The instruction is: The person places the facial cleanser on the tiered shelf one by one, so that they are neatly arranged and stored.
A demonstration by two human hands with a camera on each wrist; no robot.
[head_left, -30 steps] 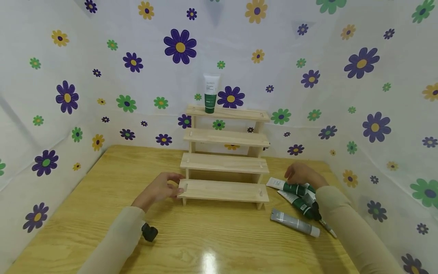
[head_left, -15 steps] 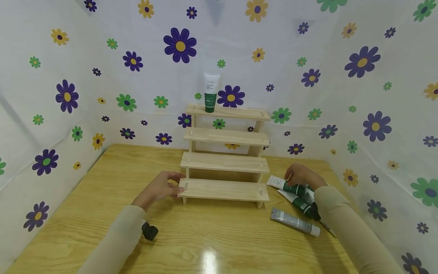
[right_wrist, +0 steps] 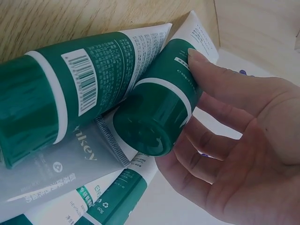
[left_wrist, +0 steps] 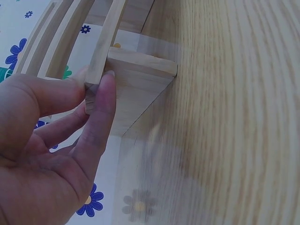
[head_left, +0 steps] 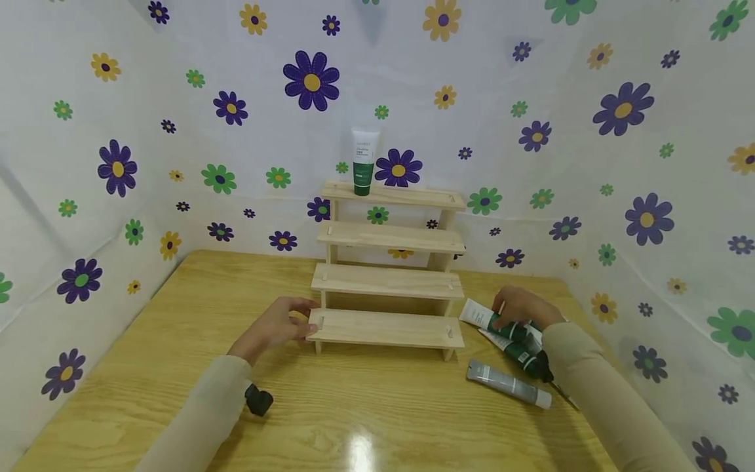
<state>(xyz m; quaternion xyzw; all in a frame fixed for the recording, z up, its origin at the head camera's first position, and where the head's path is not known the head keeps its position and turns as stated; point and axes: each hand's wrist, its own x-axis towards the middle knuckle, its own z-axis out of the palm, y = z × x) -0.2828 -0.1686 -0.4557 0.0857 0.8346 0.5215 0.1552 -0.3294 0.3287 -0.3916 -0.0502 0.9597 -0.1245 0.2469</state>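
The right hand (head_left: 522,306) has its fingers (right_wrist: 220,84) curled round a green-and-white tube (right_wrist: 161,112) at the cap end, lifting it off the tube pile (head_left: 519,351) on the table (head_left: 366,419). The left hand (head_left: 274,326) pinches the left end of the wooden rack (head_left: 386,278) at its lowest step.

Risk: the smooth, round cap may slip in the shallow grip, dropping the tube onto the pile.

Orientation: long axis roughly level, cap toward the wrist, crimped end toward the rack.
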